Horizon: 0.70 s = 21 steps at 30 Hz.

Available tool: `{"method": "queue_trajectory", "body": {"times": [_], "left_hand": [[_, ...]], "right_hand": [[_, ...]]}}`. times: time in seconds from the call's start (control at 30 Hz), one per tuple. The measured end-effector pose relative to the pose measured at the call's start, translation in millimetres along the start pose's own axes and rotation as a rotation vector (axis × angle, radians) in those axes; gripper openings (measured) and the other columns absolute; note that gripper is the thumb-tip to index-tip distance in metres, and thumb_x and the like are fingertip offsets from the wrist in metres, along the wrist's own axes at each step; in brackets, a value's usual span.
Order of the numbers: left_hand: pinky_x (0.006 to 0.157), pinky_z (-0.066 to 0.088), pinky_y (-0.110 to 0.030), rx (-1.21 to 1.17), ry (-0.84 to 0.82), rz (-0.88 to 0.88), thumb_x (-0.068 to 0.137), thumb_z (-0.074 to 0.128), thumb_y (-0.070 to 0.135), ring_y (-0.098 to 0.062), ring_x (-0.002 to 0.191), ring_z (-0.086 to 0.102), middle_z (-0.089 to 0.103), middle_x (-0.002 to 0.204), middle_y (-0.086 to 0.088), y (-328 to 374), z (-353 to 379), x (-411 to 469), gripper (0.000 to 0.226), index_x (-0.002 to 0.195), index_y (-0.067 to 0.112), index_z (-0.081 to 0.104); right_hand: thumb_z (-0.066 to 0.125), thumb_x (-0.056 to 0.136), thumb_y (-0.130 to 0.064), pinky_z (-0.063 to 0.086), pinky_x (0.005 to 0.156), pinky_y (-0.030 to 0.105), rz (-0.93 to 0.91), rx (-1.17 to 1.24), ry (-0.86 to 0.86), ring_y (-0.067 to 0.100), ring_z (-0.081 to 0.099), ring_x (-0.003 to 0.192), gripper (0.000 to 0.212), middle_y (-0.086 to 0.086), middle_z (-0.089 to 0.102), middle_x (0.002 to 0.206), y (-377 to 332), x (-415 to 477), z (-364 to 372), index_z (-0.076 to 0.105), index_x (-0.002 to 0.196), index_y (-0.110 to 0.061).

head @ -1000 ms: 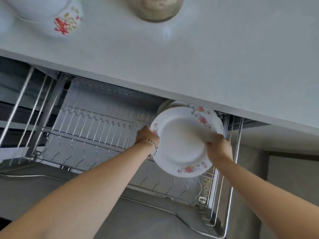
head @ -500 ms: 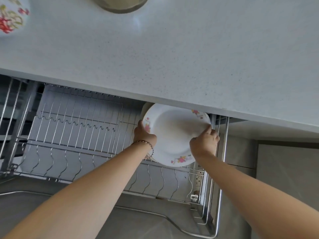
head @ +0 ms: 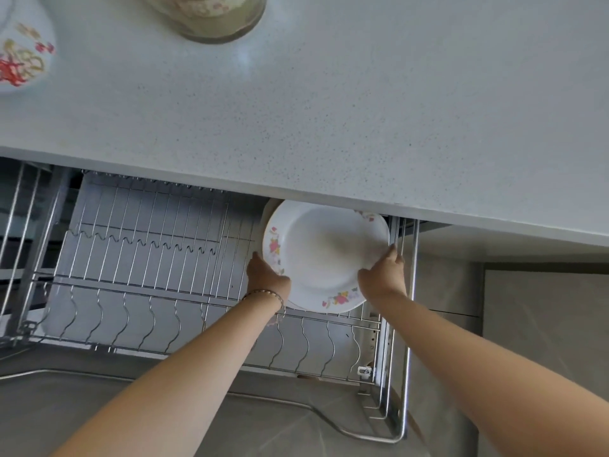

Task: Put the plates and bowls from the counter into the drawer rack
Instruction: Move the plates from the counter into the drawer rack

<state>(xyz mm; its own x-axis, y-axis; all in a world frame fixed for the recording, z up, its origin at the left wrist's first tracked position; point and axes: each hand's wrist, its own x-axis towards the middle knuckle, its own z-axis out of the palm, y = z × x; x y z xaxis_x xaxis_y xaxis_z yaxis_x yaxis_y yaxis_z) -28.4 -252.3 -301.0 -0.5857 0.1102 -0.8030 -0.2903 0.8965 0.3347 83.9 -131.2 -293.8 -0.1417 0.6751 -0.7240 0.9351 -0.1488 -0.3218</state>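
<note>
Both hands hold a flowered plate (head: 324, 255) upright in the wire drawer rack (head: 148, 258): left hand (head: 267, 275) and right hand (head: 382, 275) fingers curl around its sides, under the table (head: 329, 110)

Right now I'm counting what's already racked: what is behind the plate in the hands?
A sliver of another white rim shows behind the plate, likely a second plate. The plate and counter hide the rest, so I cannot count further.

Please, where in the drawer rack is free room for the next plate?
The rack slots left of the plate stand bare, up to the left frame. The right end is crowded: plate, left hand, right hand, side rails.
</note>
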Motion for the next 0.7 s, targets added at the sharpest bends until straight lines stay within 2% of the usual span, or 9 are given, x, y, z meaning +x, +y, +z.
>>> {"method": "queue_trajectory", "body": {"times": [0.07, 0.17, 0.2, 0.27, 0.33, 0.4, 0.43, 0.5, 0.7], "left_hand": [[0.106, 0.042, -0.038, 0.275, -0.045, 0.053, 0.086, 0.046, 0.003, -0.033, 0.127, 0.048, 0.035, 0.144, -0.016, 1.2, -11.0, -16.7, 0.053, 0.139, 0.004, 0.035], [0.103, 0.044, -0.030, 0.543, -0.189, 0.248, 0.093, 0.038, 0.010, -0.024, 0.123, 0.052, 0.048, 0.139, -0.010, 13.4, -32.7, -48.7, 0.041, 0.134, 0.011, 0.045], [0.103, 0.044, -0.029, 0.585, -0.207, 0.292, 0.095, 0.036, 0.012, -0.022, 0.121, 0.054, 0.051, 0.138, -0.008, 22.0, -40.0, -61.8, 0.039, 0.132, 0.013, 0.048], [0.097, 0.046, -0.025, 0.641, -0.197, 0.369, 0.096, 0.035, 0.014, -0.020, 0.115, 0.058, 0.053, 0.136, -0.006, 46.8, -52.3, -90.6, 0.037, 0.129, 0.016, 0.051], [0.090, 0.046, -0.022, 0.640, -0.157, 0.448, 0.096, 0.036, 0.015, -0.019, 0.107, 0.059, 0.055, 0.133, -0.004, 80.6, -57.9, -122.1, 0.036, 0.127, 0.017, 0.053], [0.092, 0.043, -0.024, 0.600, -0.107, 0.526, 0.094, 0.040, 0.015, -0.021, 0.112, 0.058, 0.058, 0.129, -0.004, 117.3, -56.1, -152.1, 0.033, 0.122, 0.016, 0.057], [0.093, 0.043, -0.024, 0.568, -0.089, 0.563, 0.093, 0.042, 0.013, -0.023, 0.113, 0.058, 0.060, 0.126, -0.005, 137.4, -52.1, -166.4, 0.031, 0.119, 0.014, 0.059], [0.091, 0.044, -0.025, 0.498, -0.073, 0.614, 0.090, 0.045, 0.010, -0.025, 0.112, 0.059, 0.063, 0.121, -0.009, 179.4, -39.5, -194.6, 0.030, 0.115, 0.011, 0.062], [0.090, 0.047, -0.029, 0.373, -0.066, 0.670, 0.086, 0.048, 0.008, -0.027, 0.110, 0.062, 0.067, 0.116, -0.012, 285.4, 21.1, -255.3, 0.027, 0.107, 0.011, 0.064]], "right_hand": [[0.047, 0.085, -0.001, 0.037, 0.110, 0.039, -0.048, -0.130, -0.072, 0.033, 0.038, 0.131, 0.065, 0.016, 0.025, 0.148, -1.3, -12.4, -9.7, 0.024, 0.145, -0.007], [0.048, 0.089, -0.009, 0.051, 0.094, 0.033, -0.119, -0.209, -0.264, 0.024, 0.058, 0.105, 0.049, 0.013, 0.044, 0.140, -11.8, -37.6, -41.0, 0.042, 0.138, -0.011], [0.049, 0.091, -0.013, 0.049, 0.094, 0.032, -0.148, -0.219, -0.325, 0.023, 0.060, 0.105, 0.046, 0.011, 0.048, 0.139, -16.1, -48.5, -56.1, 0.045, 0.137, -0.011], [0.050, 0.092, -0.018, 0.044, 0.101, 0.031, -0.196, -0.235, -0.413, 0.023, 0.056, 0.120, 0.044, 0.009, 0.051, 0.139, -22.6, -72.0, -92.5, 0.048, 0.135, -0.010], [0.050, 0.092, -0.020, 0.044, 0.104, 0.032, -0.243, -0.229, -0.439, 0.022, 0.055, 0.123, 0.043, 0.010, 0.055, 0.137, -25.7, -93.4, -135.5, 0.051, 0.134, -0.008], [0.051, 0.091, -0.016, 0.049, 0.096, 0.032, -0.291, -0.181, -0.389, 0.025, 0.060, 0.115, 0.040, 0.016, 0.060, 0.130, -26.0, -107.4, -183.4, 0.054, 0.128, 0.000], [0.052, 0.091, -0.013, 0.052, 0.084, 0.030, -0.305, -0.126, -0.343, 0.027, 0.063, 0.106, 0.039, 0.021, 0.062, 0.124, -24.3, -111.4, -209.4, 0.056, 0.126, 0.004], [0.054, 0.089, -0.009, 0.049, 0.064, 0.019, -0.311, 0.004, -0.248, 0.022, 0.061, 0.090, 0.036, 0.021, 0.067, 0.109, -18.8, -113.4, -264.7, 0.057, 0.123, 0.002], [0.053, 0.091, -0.004, 0.044, 0.056, 0.019, -0.227, 0.425, 0.053, 0.021, 0.056, 0.076, 0.034, 0.010, 0.057, 0.085, 12.6, -73.3, -418.7, 0.053, 0.123, 0.006]]}}
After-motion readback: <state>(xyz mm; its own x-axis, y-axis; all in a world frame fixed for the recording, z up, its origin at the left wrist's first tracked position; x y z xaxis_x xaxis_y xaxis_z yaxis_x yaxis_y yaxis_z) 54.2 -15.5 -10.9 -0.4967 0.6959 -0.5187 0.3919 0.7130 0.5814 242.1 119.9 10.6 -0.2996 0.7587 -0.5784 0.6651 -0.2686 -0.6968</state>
